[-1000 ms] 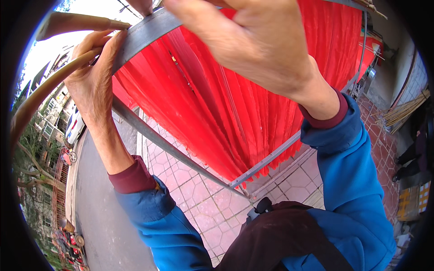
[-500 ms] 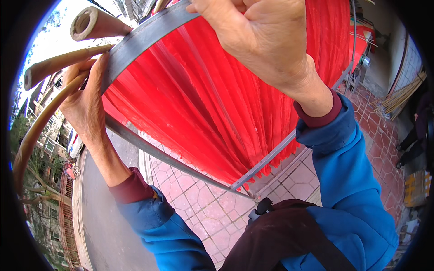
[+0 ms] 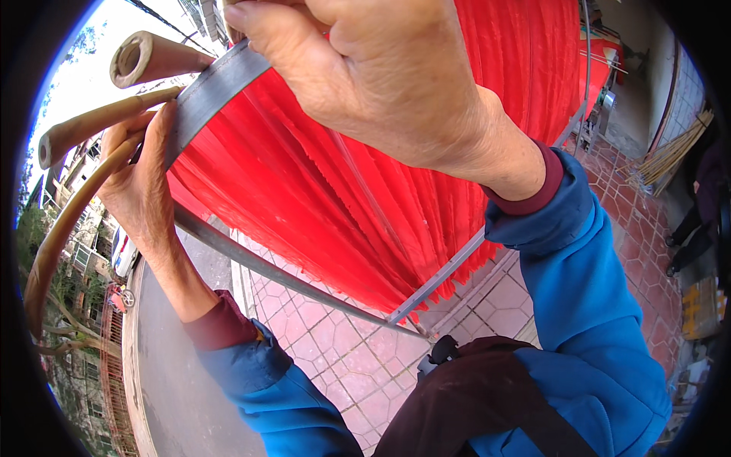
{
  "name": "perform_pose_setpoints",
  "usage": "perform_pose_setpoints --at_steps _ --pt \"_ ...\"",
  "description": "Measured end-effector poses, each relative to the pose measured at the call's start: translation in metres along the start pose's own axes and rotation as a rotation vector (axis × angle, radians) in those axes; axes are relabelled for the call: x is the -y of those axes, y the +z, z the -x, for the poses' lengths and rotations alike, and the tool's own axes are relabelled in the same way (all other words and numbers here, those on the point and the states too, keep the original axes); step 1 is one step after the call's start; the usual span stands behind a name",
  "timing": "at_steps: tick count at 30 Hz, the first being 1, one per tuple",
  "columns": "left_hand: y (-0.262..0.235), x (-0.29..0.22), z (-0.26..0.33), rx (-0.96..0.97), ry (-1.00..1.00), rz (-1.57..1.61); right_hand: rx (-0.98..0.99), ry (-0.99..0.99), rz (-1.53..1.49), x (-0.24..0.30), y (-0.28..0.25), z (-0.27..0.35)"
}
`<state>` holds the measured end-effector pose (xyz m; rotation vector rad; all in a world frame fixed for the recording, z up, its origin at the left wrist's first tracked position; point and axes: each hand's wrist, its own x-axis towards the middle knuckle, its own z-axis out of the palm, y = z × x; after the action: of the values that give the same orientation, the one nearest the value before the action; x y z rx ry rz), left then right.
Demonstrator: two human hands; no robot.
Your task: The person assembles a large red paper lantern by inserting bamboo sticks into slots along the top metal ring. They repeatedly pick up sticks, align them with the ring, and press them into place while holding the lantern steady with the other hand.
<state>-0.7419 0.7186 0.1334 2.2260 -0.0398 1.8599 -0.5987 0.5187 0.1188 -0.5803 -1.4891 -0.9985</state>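
Note:
A grey metal bar (image 3: 217, 87) curves across the upper left, over hanging sheets of red cloth (image 3: 320, 167). My left hand (image 3: 141, 190) is closed at the bar's left end, its fingers wrapped round a thin bamboo pole (image 3: 72, 221). Two thicker hollow poles, one (image 3: 114, 118) just above that hand and another (image 3: 156, 59) higher up, rest against the bar. My right hand (image 3: 381, 91) is closed at the top edge, over the bar. A pale pole end (image 3: 228, 23) shows beside its thumb; the fingertips are hidden, so what they hold cannot be seen.
A lower metal frame (image 3: 438, 278) runs beneath the cloth, above pink paving (image 3: 327, 335). A grey road (image 3: 183, 365) lies on the left. At the right are a bundle of thin sticks (image 3: 674, 156), a person in dark clothes (image 3: 700, 221) and a yellow box (image 3: 700, 312).
My right hand has moved left along the bar, toward the pole ends, and looks larger. My left hand keeps its hold, shifted only slightly.

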Motion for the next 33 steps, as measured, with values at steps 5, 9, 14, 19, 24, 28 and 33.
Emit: perform_pose_setpoints --at_steps 5,9,14,19,24,28,33 --pt "-0.001 0.000 0.000 0.001 -0.006 0.009 0.070 -0.054 -0.020 0.004 -0.018 -0.006" --pt "-0.002 0.001 0.001 -0.002 0.025 -0.018 0.073 -0.087 0.180 0.007 -0.048 -0.001" --pt "-0.004 0.003 0.002 -0.006 -0.017 -0.072 -0.035 -0.051 0.329 0.007 -0.057 0.016" --pt "-0.004 0.004 0.003 -0.032 -0.062 0.002 -0.154 0.016 0.160 0.002 -0.067 0.023" --pt "-0.006 0.008 0.004 -0.049 -0.082 -0.054 -0.199 -0.009 0.254 -0.007 -0.061 0.028" --pt "-0.007 0.011 0.003 -0.062 -0.102 0.024 -0.270 0.049 0.147 -0.010 -0.053 0.025" --pt "-0.007 0.010 0.004 -0.051 -0.054 0.008 0.106 -0.074 -0.099 -0.011 -0.082 0.003"
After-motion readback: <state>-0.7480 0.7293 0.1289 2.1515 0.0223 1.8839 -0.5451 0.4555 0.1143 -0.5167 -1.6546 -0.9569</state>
